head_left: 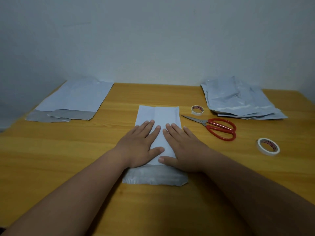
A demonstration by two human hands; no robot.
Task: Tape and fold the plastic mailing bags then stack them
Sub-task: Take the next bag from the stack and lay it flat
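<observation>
Flat on the wooden table (68, 150) before a pale wall (153, 40), straight fingers (150, 126) press a folded mailing bag (159, 114).

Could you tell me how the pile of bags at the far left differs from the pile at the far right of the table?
The left pile lies flat and smooth, while the right pile is crumpled and puffed up. The left pile's edges line up fairly neatly; the right pile's bags are fanned out, with edges sticking out below. The left pile shows a darker grey flap strip at its near edge; the right pile shows a shiny pale strip there. Both are grey-white plastic mailing bags resting on the wooden table, untouched by either hand.
</observation>
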